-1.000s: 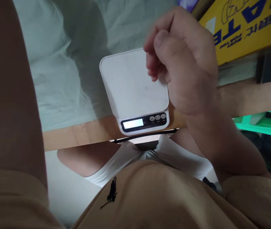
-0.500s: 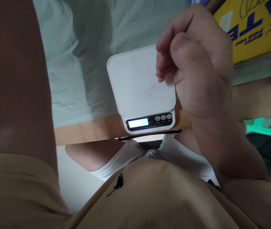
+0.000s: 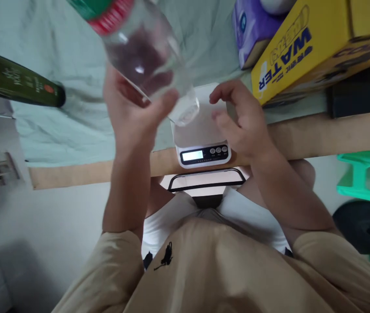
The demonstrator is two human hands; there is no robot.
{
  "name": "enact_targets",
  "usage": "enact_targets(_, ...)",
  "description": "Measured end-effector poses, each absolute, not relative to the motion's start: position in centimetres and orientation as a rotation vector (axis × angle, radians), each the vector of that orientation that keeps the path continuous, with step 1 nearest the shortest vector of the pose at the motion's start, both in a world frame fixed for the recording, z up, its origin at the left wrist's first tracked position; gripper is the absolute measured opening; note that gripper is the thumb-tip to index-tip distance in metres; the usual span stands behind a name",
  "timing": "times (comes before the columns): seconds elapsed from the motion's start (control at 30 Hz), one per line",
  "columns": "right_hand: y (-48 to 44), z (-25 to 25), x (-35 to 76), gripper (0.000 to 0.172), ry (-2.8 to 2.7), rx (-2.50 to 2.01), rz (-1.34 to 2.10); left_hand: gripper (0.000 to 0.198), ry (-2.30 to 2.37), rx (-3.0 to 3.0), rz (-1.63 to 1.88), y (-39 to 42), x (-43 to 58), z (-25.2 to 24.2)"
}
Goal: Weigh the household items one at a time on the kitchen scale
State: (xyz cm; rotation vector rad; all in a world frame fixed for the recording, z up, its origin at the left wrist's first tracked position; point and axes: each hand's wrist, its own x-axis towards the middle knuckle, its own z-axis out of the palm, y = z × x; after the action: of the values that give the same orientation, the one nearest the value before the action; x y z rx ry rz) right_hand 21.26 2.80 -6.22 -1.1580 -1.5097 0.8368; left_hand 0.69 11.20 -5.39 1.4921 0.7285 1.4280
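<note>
My left hand (image 3: 133, 117) is wrapped round a clear plastic bottle (image 3: 146, 56) with a red and green label. The bottle is tilted, its open mouth pointing down toward a white kitchen scale (image 3: 203, 139). The scale sits at the near edge of the table, its display lit. My right hand (image 3: 240, 117) hovers over the scale's right side with fingers curled and apart, holding nothing that I can see.
A pale green cloth (image 3: 74, 108) covers the wooden table (image 3: 318, 134). A dark green bottle (image 3: 15, 82) lies at the left. A yellow water carton (image 3: 312, 43) and a purple pack (image 3: 246, 30) stand at the back right. A green crate (image 3: 364, 174) sits below right.
The view has pulled back. My left hand has come into sight holding the tilted bottle over the scale. My right hand has loosened from a fist and dropped beside the scale.
</note>
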Motion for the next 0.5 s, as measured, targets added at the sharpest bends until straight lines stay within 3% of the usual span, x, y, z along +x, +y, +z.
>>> enact_targets(0.23,3.1,-8.9,21.7,0.063,-1.587,-0.968,0.813,0.064,0.786,1.683,1.069,7.7,2.4,-5.9)
enact_targets(0.4,3.8,-9.8,21.8,0.071,-1.589,-0.948,0.781,0.073,0.724,1.663,0.963,8.3,2.4,-6.0)
enact_targets(0.5,3.8,-10.0,21.9,0.073,-1.591,-0.945,0.765,0.09,0.663,1.63,0.91,8.8,2.1,-6.0)
